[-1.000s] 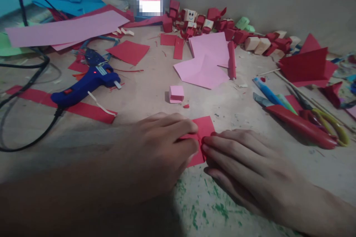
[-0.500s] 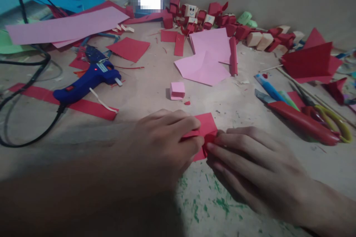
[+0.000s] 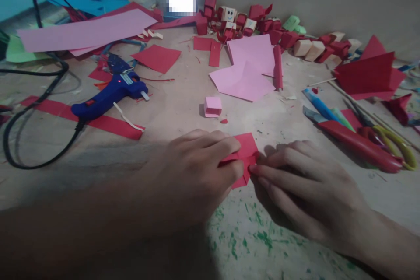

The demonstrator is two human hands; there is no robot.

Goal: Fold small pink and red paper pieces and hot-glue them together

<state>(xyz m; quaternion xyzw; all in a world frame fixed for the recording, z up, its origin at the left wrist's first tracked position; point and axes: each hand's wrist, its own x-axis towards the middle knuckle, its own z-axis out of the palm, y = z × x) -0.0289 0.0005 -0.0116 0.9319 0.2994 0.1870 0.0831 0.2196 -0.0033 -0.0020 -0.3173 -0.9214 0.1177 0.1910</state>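
A small folded piece of red paper (image 3: pixel 246 143) lies on the table between my hands, with a raised flap and creases in it. My left hand (image 3: pixel 205 168) is closed on its left side, thumb and forefinger pinching the flap. At the right edge of the paper, my right hand (image 3: pixel 298 183) has its fingers bent together, the fingertips pressed to the fold; the thumb is mostly hidden. Just beyond the paper sits a small pink paper box (image 3: pixel 213 107), its open side facing me, with a tiny red scrap (image 3: pixel 224 121) beside it.
To the left lies a blue glue gun (image 3: pixel 108 94) with a black cord, over a red strip (image 3: pixel 127 127). A red-handled cutter (image 3: pixel 361 146) and yellow-handled scissors (image 3: pixel 398 144) lie right. Pink sheets (image 3: pixel 251 76) and several small paper blocks (image 3: pixel 305 48) line the back.
My right hand has drawn back slightly to the right, baring more of the red paper's folded edge. My left hand keeps its hold. The whole view has shifted a little.
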